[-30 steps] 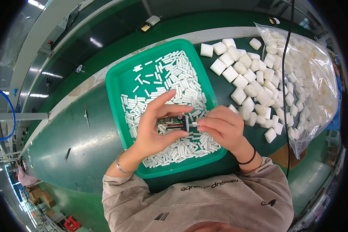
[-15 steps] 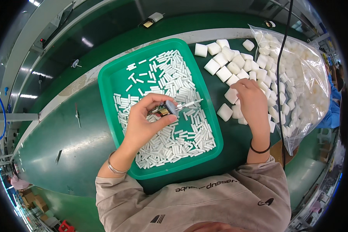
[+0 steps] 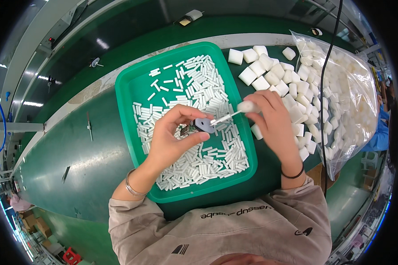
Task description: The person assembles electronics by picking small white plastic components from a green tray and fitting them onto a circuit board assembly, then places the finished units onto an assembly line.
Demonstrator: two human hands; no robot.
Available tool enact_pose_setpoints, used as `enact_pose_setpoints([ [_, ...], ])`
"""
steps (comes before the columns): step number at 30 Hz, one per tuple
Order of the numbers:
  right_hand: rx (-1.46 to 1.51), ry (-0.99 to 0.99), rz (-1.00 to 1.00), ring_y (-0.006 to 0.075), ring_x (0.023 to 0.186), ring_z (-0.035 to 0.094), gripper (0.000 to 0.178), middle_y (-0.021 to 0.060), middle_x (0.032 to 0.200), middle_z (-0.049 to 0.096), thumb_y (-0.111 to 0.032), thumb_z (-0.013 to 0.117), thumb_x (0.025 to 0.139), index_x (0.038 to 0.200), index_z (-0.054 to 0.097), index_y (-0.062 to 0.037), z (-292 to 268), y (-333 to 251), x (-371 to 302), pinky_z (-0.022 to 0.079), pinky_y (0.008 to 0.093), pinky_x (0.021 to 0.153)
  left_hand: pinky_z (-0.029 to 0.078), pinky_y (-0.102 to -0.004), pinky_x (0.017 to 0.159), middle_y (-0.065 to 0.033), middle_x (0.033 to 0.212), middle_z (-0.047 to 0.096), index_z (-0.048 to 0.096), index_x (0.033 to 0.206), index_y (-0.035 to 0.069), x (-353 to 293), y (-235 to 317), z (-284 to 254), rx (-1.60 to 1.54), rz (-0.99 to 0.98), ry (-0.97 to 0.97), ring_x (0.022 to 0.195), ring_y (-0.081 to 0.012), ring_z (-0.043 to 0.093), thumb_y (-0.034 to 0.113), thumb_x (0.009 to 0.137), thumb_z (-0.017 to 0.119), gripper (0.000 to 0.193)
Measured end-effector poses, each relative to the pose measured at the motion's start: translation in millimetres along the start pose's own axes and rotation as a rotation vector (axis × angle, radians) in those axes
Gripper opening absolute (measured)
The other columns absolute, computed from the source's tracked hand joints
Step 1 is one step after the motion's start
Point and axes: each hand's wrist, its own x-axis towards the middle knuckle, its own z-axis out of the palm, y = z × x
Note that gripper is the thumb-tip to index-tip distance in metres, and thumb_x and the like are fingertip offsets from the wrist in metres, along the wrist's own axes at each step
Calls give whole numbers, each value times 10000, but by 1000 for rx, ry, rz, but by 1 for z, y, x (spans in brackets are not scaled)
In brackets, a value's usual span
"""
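Over the green tray I pinch a grey part steady in my left hand, so my right hand can press its white foam piece beside it.

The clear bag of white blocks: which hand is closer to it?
Right. The right hand is over the loose white blocks just left of the bag. The left hand is farther away, over the green tray, holding a small grey part.

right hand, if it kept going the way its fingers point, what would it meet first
Probably the small grey part pinched in the left hand. The right hand points left over the green tray, holding a white cylinder with a thin stem; heights are unclear.
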Motion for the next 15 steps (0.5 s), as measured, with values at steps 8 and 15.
enact_pose_setpoints([
  [8, 1433, 106, 433, 154, 863, 590, 271, 104, 931, 602, 91, 632, 694, 944, 541, 43, 26, -41, -22, 478, 251, 758, 426, -275, 769, -87, 935, 589, 543, 947, 26, 0, -10, 0, -58, 234, 41, 886, -154, 551, -51, 625, 707, 369],
  [15, 1464, 200, 487, 162, 834, 603, 271, 150, 914, 609, 107, 637, 685, 932, 533, 63, 33, -47, -31, 492, 251, 741, 418, -262, 741, -75, 902, 605, 524, 991, 25, -3, -6, 1, 30, 231, 68, 820, -137, 558, -19, 560, 760, 493],
])
